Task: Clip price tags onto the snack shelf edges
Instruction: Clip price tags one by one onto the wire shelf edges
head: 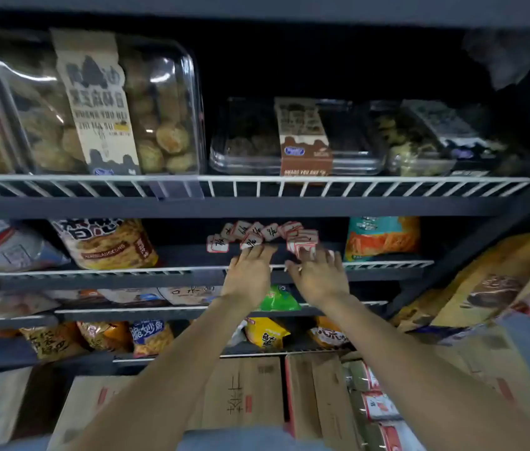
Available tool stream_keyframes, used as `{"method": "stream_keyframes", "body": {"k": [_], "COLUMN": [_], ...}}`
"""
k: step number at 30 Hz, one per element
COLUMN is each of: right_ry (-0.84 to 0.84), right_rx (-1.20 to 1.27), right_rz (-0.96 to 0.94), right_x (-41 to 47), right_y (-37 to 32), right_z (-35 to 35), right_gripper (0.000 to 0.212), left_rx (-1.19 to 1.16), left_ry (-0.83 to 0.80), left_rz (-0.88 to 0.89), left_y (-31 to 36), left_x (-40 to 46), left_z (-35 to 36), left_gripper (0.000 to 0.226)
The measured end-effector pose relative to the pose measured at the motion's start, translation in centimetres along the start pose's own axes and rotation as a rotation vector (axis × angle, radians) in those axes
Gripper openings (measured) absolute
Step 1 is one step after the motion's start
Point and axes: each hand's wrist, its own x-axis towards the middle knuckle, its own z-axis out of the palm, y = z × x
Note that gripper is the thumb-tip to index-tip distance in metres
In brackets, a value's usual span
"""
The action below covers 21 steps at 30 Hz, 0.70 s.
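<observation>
Both forearms reach over the white rail (133, 272) so my left hand (248, 271) and right hand (317, 274) meet the price tags (262, 237) piled on the shelf. Left fingers lie flat, touching one tag; the right curls onto the pile, grip unclear.

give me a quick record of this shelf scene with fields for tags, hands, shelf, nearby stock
tags: loose pile of price tags on the second shelf
left hand: fingers reaching to the pile's front edge
right hand: fingers on the pile's right side
shelf: white wire rail along the edge
nearby stock: teal snack bag to the right
</observation>
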Motion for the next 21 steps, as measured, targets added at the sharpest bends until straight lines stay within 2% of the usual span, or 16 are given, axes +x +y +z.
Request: {"method": "stream_keyframes", "body": {"k": [2,4,8,11,15,16,19,21], "right_ry": [0.033,0.054,0.091,0.123,0.179,0.19,0.174,0.118], "right_rx": [-0.031,-0.068,-0.044,0.015,0.144,0.143,0.152,0.255], "right_rz": [0.081,0.122,0.062,0.001,-0.012,-0.016,0.016,0.064], "right_x": [1.3,2.2,3.0,3.1,4.3,4.8,6.3,7.2], "right_y": [0.2,0.2,-1.2,-1.8,-0.4,0.1,1.4,1.5], "right_z": [0.9,1.7,2.1,1.7,0.9,0.8,1.0,1.0], "right_gripper": [0.06,0.066,0.064,0.054,0.029,0.029,0.053,0.065], "left_rx": [-0.005,0.07,0.106,0.008,-0.064,-0.069,-0.13,-0.166], "left_ry": [0.066,0.114,0.11,0.15,0.206,0.187,0.053,-0.025], "left_rz": [-0.055,-0.037,0.042,0.024,-0.236,-0.324,-0.513,-0.546], "left_y": [-0.5,-1.1,-1.5,-2.0,-3.5,-4.1,-5.6,-6.0], "left_x": [1.0,2.0,2.9,3.3,4.6,5.0,6.0,6.7], "left_z": [1.3,2.6,4.0,3.9,2.7,2.4,1.9,1.9], "left_gripper": [0.046,0.042,0.04,0.037,0.041,0.045,0.055,0.062]}}
